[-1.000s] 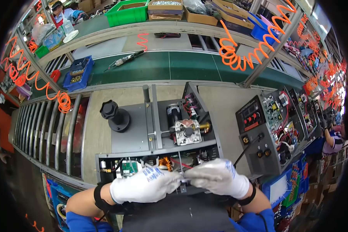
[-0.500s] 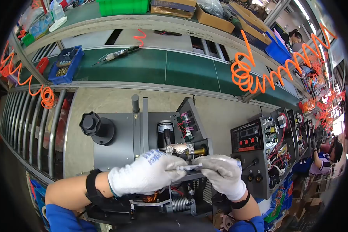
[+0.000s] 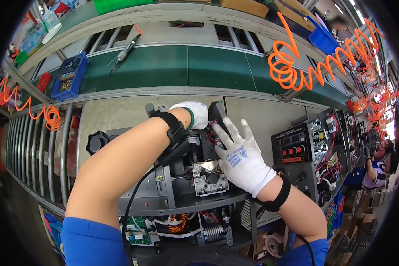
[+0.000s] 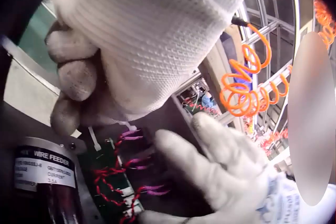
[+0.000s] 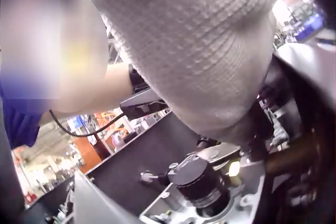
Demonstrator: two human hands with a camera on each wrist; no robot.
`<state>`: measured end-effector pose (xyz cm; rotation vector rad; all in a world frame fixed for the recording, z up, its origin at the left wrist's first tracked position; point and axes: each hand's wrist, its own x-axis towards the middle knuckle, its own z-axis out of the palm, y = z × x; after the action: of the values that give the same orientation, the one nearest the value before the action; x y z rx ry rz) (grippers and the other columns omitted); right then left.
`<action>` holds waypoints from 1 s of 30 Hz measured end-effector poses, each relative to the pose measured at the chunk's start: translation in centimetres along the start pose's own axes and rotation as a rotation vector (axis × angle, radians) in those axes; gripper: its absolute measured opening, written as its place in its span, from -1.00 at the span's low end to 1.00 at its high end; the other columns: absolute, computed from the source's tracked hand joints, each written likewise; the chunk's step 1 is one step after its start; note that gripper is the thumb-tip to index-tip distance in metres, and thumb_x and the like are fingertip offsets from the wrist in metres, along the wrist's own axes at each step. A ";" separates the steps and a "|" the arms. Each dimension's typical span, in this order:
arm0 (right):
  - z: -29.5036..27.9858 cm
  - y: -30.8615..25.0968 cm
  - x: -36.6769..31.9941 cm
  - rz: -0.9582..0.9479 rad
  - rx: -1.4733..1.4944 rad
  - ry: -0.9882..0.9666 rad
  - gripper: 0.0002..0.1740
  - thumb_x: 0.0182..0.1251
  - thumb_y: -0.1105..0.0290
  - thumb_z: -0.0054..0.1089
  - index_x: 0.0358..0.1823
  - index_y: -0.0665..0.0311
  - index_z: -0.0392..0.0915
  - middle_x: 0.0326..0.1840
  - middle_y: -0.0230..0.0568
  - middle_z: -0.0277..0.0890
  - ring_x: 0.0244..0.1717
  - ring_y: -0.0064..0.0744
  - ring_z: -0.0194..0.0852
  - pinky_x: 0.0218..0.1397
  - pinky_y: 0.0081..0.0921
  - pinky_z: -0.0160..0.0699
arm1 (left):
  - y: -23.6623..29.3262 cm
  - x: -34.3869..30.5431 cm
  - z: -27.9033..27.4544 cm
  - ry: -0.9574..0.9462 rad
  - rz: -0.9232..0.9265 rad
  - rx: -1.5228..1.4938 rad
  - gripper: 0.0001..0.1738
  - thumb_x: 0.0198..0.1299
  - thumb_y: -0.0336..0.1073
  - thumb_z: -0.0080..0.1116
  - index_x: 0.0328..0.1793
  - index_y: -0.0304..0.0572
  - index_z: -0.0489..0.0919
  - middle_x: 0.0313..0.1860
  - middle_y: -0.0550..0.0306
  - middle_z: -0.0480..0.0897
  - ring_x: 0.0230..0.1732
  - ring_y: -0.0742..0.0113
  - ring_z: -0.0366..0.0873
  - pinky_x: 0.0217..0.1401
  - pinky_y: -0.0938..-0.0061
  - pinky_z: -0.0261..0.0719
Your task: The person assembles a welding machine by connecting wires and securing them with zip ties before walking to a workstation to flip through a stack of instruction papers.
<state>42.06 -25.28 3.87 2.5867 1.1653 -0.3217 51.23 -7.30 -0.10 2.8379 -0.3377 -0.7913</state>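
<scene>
My gloved left hand point(image 3: 195, 114) reaches to the back of the open grey machine, its fingers curled over the inner side of an upright dark panel point(image 3: 217, 110). A thin white strip point(image 4: 95, 139) shows just below those fingers; I cannot tell what they hold. On the panel sits a green circuit board with red wires point(image 4: 105, 174) and purple sleeves point(image 4: 155, 189). My gloved right hand point(image 3: 246, 162) lies with spread fingers along the panel. Nearby are the black wire feeder motor point(image 4: 44, 174) and the silver feed block with its black knob point(image 3: 212, 178).
A copper coil point(image 3: 178, 224) and boards sit in the machine's front compartment. A black spool hub point(image 3: 97, 142) stands to the left. Further machines with a control panel point(image 3: 292, 144) line the right. Orange air hoses point(image 3: 283, 66) hang overhead; a blue parts bin point(image 3: 70, 77) rests on the green belt.
Both hands have left the front compartment, where they met around a small pale piece. The left hand moved up and away to the rear panel; the right hand spread its fingers beside it.
</scene>
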 end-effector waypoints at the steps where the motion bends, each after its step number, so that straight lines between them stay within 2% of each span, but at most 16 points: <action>1: 0.3 0.0 0.2 0.002 -0.041 0.021 -0.60 0.37 0.17 0.01 0.08 0.15 0.67 0.63 -0.19 0.02 0.68 -0.16 -0.30 0.63 0.13 -0.33 | -0.6 0.5 0.8 -0.142 0.109 -0.089 -0.71 0.13 -0.26 0.08 -0.23 -0.33 0.69 -0.32 -0.10 0.74 -0.27 0.12 0.72 -0.14 0.28 0.64; 2: 0.5 0.0 0.4 0.005 -0.080 0.043 -0.60 0.38 0.18 0.00 0.11 0.14 0.66 0.64 -0.21 0.01 0.68 -0.18 -0.31 0.64 0.12 -0.35 | -1.2 1.0 1.5 -0.284 0.219 -0.175 -0.73 0.15 -0.25 0.07 -0.28 -0.31 0.68 -0.40 -0.01 0.75 -0.37 0.23 0.72 -0.22 0.34 0.63; 3: 0.3 -0.1 0.6 0.010 -0.076 0.038 -0.60 0.38 0.18 0.00 0.11 0.14 0.66 0.64 -0.21 0.01 0.68 -0.18 -0.31 0.64 0.12 -0.35 | -1.4 1.4 2.5 -0.291 0.222 -0.222 -0.74 0.18 -0.24 0.06 -0.36 -0.29 0.64 -0.51 0.12 0.73 -0.52 0.40 0.65 -0.37 0.43 0.58; 5: -0.3 -0.4 0.9 0.033 -0.200 -0.111 -0.58 0.41 0.19 -0.03 0.20 0.11 0.61 0.66 -0.27 -0.04 0.69 -0.19 -0.34 0.64 0.11 -0.38 | -1.5 0.5 2.1 -0.281 0.237 -0.304 -0.75 0.18 -0.25 0.06 -0.34 -0.29 0.64 -0.52 0.12 0.72 -0.52 0.39 0.65 -0.39 0.43 0.57; 6: -0.3 -0.5 0.9 0.033 -0.202 -0.118 -0.58 0.41 0.19 -0.03 0.20 0.11 0.61 0.66 -0.27 -0.04 0.69 -0.19 -0.34 0.64 0.11 -0.38 | -1.5 0.2 2.0 -0.262 0.246 -0.390 -0.75 0.18 -0.25 0.06 -0.32 -0.30 0.64 -0.52 0.12 0.71 -0.53 0.38 0.65 -0.42 0.43 0.56; 11: 0.2 -1.0 1.7 0.108 -0.114 -0.078 -0.58 0.44 0.20 -0.05 0.22 0.08 0.61 0.69 -0.32 -0.13 0.70 -0.18 -0.39 0.65 0.11 -0.38 | -1.9 0.6 2.4 -0.294 0.319 -0.391 -0.73 0.16 -0.23 0.09 -0.22 -0.31 0.64 -0.48 0.10 0.72 -0.57 0.41 0.58 -0.47 0.45 0.52; 14: -0.1 -0.9 1.9 0.080 -0.149 -0.112 -0.59 0.44 0.20 -0.05 0.20 0.09 0.62 0.68 -0.30 -0.09 0.70 -0.16 -0.39 0.65 0.10 -0.37 | -2.1 0.6 2.6 -0.333 0.332 -0.488 -0.73 0.13 -0.23 0.09 -0.23 -0.30 0.65 -0.44 0.10 0.73 -0.59 0.43 0.53 -0.47 0.46 0.50; 16: 0.7 -0.7 2.3 0.072 -0.174 -0.070 -0.59 0.44 0.20 -0.04 0.20 0.08 0.62 0.67 -0.29 -0.06 0.69 -0.15 -0.38 0.65 0.09 -0.36 | -2.2 0.7 2.8 -0.308 0.414 -0.457 -0.73 0.09 -0.30 0.02 -0.41 -0.31 0.70 -0.49 0.07 0.71 -0.58 0.36 0.56 -0.46 0.40 0.49; 19: 1.2 -0.5 2.5 0.080 -0.212 -0.018 -0.59 0.43 0.21 -0.02 0.20 0.06 0.62 0.65 -0.30 0.00 0.69 -0.12 -0.36 0.65 0.09 -0.34 | -1.9 1.0 2.6 -0.394 0.311 -0.439 -0.75 0.12 -0.24 0.08 -0.30 -0.29 0.64 -0.41 0.09 0.74 -0.59 0.43 0.51 -0.49 0.46 0.48; 23: 1.0 -0.6 2.4 0.089 -0.239 -0.017 -0.60 0.39 0.22 0.01 0.18 0.05 0.65 0.63 -0.31 0.04 0.68 -0.10 -0.33 0.65 0.10 -0.31 | -2.2 1.0 3.0 -0.350 0.395 -0.428 -0.76 0.12 -0.24 0.08 -0.32 -0.27 0.63 -0.38 0.10 0.75 -0.59 0.45 0.50 -0.51 0.48 0.47; 25: 0.1 -0.7 2.5 0.082 -0.210 -0.057 -0.61 0.39 0.23 0.02 0.16 0.05 0.66 0.63 -0.30 0.05 0.68 -0.09 -0.32 0.65 0.10 -0.30 | -2.0 1.2 3.2 -0.438 0.255 -0.530 -0.77 0.13 -0.24 0.09 -0.32 -0.25 0.63 -0.38 0.11 0.75 -0.59 0.47 0.50 -0.52 0.50 0.45; 26: -0.3 -0.7 2.6 0.081 -0.179 -0.103 -0.62 0.38 0.24 0.03 0.15 0.06 0.67 0.62 -0.29 0.06 0.68 -0.08 -0.31 0.65 0.10 -0.29 | -1.9 1.1 3.1 -0.435 0.256 -0.529 -0.77 0.13 -0.24 0.09 -0.32 -0.25 0.63 -0.38 0.11 0.75 -0.59 0.47 0.50 -0.52 0.50 0.45; 30: 0.2 -0.3 3.4 0.083 -0.154 -0.071 -0.62 0.36 0.24 0.08 0.15 0.07 0.67 0.59 -0.24 0.11 0.66 -0.04 -0.28 0.64 0.11 -0.28 | -1.8 0.5 2.8 -0.432 0.268 -0.571 -0.79 0.13 -0.26 0.11 -0.30 -0.25 0.66 -0.42 0.12 0.74 -0.58 0.46 0.54 -0.51 0.52 0.48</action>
<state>44.05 -22.82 2.52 2.4613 1.0134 -0.2910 50.47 -5.99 -3.08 2.0355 -0.4499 -1.2069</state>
